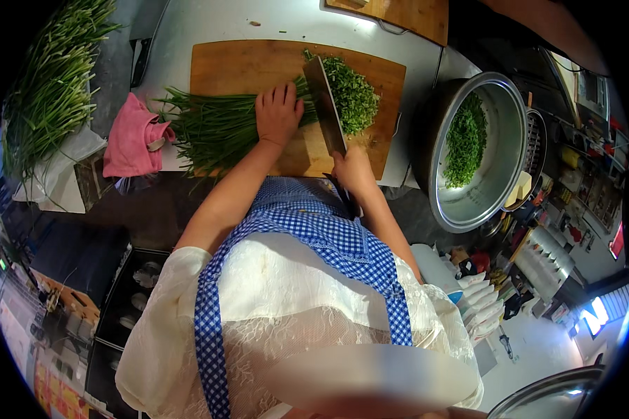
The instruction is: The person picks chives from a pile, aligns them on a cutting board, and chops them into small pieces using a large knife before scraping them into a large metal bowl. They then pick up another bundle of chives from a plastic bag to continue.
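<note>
A wooden cutting board (230,68) lies on the worktop before me. Across its left part stretches a bunch of long green chives (215,123), its leafy ends hanging past the board's edge. My left hand (279,112) presses down on the bunch near its cut end, fingers together. In my right hand (350,166) is the handle of a broad cleaver (325,105), whose blade stands between the bunch and a heap of chopped chives (352,97). The cleaver's lower edge at the board is hidden.
A large metal basin (508,157) with chopped greens stands to the right. At left are a pink cloth (133,139), another pile of long chives (57,99) and a knife with a black handle (141,60). A second wooden board (419,18) lies beyond.
</note>
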`<state>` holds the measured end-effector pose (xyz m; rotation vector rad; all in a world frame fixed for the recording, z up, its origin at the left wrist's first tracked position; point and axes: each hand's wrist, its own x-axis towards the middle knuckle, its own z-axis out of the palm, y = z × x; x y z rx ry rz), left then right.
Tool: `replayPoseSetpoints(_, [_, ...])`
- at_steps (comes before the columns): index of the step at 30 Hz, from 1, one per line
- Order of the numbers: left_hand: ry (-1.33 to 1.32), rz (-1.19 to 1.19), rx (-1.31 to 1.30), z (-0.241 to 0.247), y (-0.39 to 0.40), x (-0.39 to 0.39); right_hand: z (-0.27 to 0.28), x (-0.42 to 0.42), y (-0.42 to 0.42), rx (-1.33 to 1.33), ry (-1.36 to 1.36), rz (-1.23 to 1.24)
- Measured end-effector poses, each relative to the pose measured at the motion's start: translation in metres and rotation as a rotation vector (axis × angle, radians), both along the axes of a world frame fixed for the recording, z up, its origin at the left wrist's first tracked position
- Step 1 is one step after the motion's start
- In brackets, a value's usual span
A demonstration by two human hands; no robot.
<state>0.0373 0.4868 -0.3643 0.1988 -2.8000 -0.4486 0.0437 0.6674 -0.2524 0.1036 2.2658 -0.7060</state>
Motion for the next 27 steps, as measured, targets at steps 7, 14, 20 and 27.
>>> replayPoseSetpoints(7, [0.023,0.001,0.004,-0.003,-0.001,-0.002,-0.061,-0.045,-0.046,-0.098,0.173,-0.041])
replayPoseSetpoints(14, [-0.008,0.017,0.019,-0.003,-0.002,-0.001,-0.018,-0.046,-0.040,-0.238,0.180,-0.170])
replayPoseSetpoints(20, [-0.033,0.022,0.040,-0.001,-0.001,0.003,0.006,0.000,0.000,0.052,-0.028,0.049])
replayPoseSetpoints(27, [0.033,0.015,0.040,-0.004,-0.002,-0.003,-0.043,-0.023,-0.038,-0.055,0.055,-0.052])
